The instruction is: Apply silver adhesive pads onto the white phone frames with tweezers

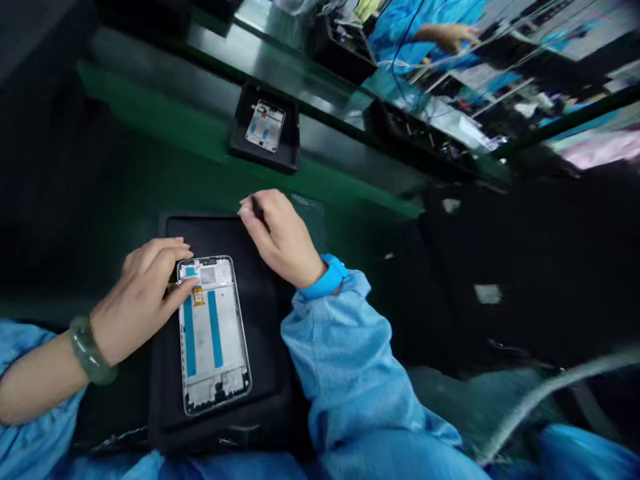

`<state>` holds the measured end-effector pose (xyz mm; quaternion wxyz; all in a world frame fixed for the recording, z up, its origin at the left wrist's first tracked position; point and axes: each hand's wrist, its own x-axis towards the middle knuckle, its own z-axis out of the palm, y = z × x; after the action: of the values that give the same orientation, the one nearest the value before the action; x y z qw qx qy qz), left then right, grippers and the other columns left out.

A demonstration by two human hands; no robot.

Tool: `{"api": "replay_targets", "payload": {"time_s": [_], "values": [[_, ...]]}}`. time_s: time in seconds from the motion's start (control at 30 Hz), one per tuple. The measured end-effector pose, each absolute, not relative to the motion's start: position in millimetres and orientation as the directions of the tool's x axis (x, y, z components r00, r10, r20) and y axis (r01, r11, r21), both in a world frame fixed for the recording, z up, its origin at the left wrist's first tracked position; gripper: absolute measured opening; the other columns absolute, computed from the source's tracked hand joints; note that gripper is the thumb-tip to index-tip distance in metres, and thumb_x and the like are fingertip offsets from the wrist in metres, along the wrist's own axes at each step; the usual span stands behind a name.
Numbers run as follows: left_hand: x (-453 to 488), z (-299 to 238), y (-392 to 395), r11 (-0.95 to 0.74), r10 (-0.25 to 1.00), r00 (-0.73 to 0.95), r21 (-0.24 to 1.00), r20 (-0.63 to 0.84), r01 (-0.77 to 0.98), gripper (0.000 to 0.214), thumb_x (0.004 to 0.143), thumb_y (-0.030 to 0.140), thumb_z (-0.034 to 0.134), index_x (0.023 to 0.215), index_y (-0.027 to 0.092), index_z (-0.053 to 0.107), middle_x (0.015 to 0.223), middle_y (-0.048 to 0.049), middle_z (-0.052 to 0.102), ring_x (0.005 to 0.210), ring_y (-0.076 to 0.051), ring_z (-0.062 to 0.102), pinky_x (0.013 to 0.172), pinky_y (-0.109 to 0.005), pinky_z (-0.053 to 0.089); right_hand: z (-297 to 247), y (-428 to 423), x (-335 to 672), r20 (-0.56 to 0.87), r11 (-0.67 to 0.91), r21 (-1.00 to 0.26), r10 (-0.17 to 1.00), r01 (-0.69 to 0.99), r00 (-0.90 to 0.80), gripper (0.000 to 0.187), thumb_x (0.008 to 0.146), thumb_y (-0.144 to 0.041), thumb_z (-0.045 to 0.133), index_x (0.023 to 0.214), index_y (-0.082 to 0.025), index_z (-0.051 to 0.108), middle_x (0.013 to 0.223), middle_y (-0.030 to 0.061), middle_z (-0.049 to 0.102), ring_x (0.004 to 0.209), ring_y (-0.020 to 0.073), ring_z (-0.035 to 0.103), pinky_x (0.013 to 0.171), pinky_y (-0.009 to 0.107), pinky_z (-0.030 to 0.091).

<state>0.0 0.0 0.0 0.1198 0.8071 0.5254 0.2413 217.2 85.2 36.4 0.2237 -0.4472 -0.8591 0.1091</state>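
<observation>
A silver phone frame (227, 333) with two blue strips and an orange flex cable (199, 297) lies in a shallow black tray (263, 360). My left hand (145, 287) grips the frame's upper left edge, its thumb resting on the inner face near the cable and its fingers along the outside. Above and to the right of the frame, my right hand (283, 237) is raised and closed around a small dark tool (257, 207). Most of that tool is hidden in the fingers, so its kind does not show.
A second phone frame (266, 127) sits in a small black tray (287, 160) farther back on the green mat (165, 160). Black bins (345, 50) stand beyond a metal rail. Across the bench, a co-worker's hand (450, 37) shows. Dark surfaces (525, 247) lie at right.
</observation>
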Motion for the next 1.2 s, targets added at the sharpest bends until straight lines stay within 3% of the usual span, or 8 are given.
{"api": "replay_targets", "payload": {"time_s": [0.13, 0.27, 0.4, 0.53, 0.67, 0.8, 0.9, 1.2], "values": [[-1, 0, 0, -0.432, 0.9, 0.347, 0.44, 0.264, 0.787, 0.028, 0.093, 0.036, 0.048, 0.112, 0.016, 0.051, 0.116, -0.0122, 0.058, 0.117, -0.027, 0.053, 0.096, -0.045, 0.044, 23, 77, 216, 0.069, 0.547, -0.326, 0.828, 0.771, -0.557, 0.026, 0.093, -0.031, 0.054, 0.115, -0.018, 0.06, 0.122, 0.0111, 0.055, 0.105, 0.0222, 0.058, 0.08, 0.035, 0.053], [-2, -1, 0, -0.432, 0.901, 0.347, 0.446, 0.262, 0.784, 0.028, 0.092, 0.038, 0.048, 0.111, 0.018, 0.052, 0.116, -0.011, 0.059, 0.116, -0.027, 0.055, 0.094, -0.045, 0.045, 21, 80, 217, 0.061, 0.521, -0.302, 0.847, 0.799, -0.529, 0.03, 0.09, -0.038, 0.06, 0.113, -0.02, 0.062, 0.121, 0.0091, 0.054, 0.104, 0.0221, 0.06, 0.077, 0.033, 0.053], [-3, -1, 1, -0.423, 0.905, 0.337, 0.483, 0.259, 0.767, 0.028, 0.092, 0.04, 0.049, 0.111, 0.02, 0.053, 0.114, -0.0084, 0.06, 0.115, -0.026, 0.056, 0.095, -0.046, 0.046, 20, 86, 218, 0.014, 0.375, -0.298, 0.921, 0.878, -0.389, 0.041, 0.091, -0.041, 0.057, 0.126, -0.02, 0.054, 0.122, 0.0091, 0.055, 0.101, 0.0227, 0.062, 0.076, 0.032, 0.052], [-4, 1, 6, -0.368, 0.915, 0.185, 0.551, 0.359, 0.749, 0.034, 0.091, 0.039, 0.05, 0.117, 0.017, 0.052, 0.124, -0.0128, 0.054, 0.125, -0.026, 0.049, 0.106, -0.046, 0.041, 22, 92, 223, -0.075, 0.373, -0.189, 0.917, 0.909, -0.392, 0.03, 0.097, -0.039, 0.045, 0.115, -0.02, 0.061, 0.116, 0.0087, 0.06, 0.094, 0.0236, 0.064, 0.072, 0.032, 0.05], [-9, -2, 24, -0.295, 0.897, 0.006, 0.589, 0.442, 0.752, 0.04, 0.091, 0.04, 0.048, 0.124, 0.017, 0.048, 0.132, -0.0151, 0.049, 0.131, -0.027, 0.043, 0.107, -0.045, 0.041, 37, 116, 268, 0.061, 0.264, -0.211, 0.965, 0.941, -0.257, 0.028, 0.096, -0.037, 0.047, 0.107, -0.017, 0.065, 0.108, 0.0111, 0.065, 0.098, 0.0261, 0.063, 0.082, 0.034, 0.047], [-7, -11, 62, -0.267, 0.885, -0.043, 0.58, 0.464, 0.769, 0.043, 0.091, 0.04, 0.043, 0.126, 0.014, 0.046, 0.128, -0.0161, 0.052, 0.123, -0.027, 0.05, 0.098, -0.046, 0.048, 49, 156, 344, 0.195, -0.179, -0.38, 0.944, 0.908, 0.268, 0.024, 0.092, -0.031, 0.055, 0.099, -0.012, 0.067, 0.103, 0.0163, 0.068, 0.106, 0.0293, 0.061, 0.094, 0.036, 0.042], [7, -15, 103, -0.264, 0.882, -0.023, 0.534, 0.47, 0.803, 0.044, 0.09, 0.038, 0.042, 0.126, 0.011, 0.045, 0.126, -0.018, 0.053, 0.123, -0.028, 0.049, 0.101, -0.046, 0.045, 47, 174, 388, 0.215, -0.347, -0.439, 0.855, 0.829, 0.472, 0.03, 0.093, -0.03, 0.05, 0.096, -0.005, 0.067, 0.1, 0.0243, 0.067, 0.104, 0.0338, 0.061, 0.092, 0.044, 0.042], [67, -17, 213, -0.335, 0.908, 0.252, 0.218, 0.336, 0.917, 0.04, 0.09, 0.027, 0.049, 0.13, 0.018, 0.048, 0.136, -0.013, 0.05, 0.129, -0.029, 0.044, 0.111, -0.055, 0.029, 24, 164, 406, 0.246, -0.336, -0.573, 0.799, 0.747, 0.548, 0.043, 0.093, -0.039, 0.04, 0.092, -0.008, 0.07, 0.099, 0.0223, 0.067, 0.104, 0.0325, 0.061, 0.092, 0.043, 0.043]]}}
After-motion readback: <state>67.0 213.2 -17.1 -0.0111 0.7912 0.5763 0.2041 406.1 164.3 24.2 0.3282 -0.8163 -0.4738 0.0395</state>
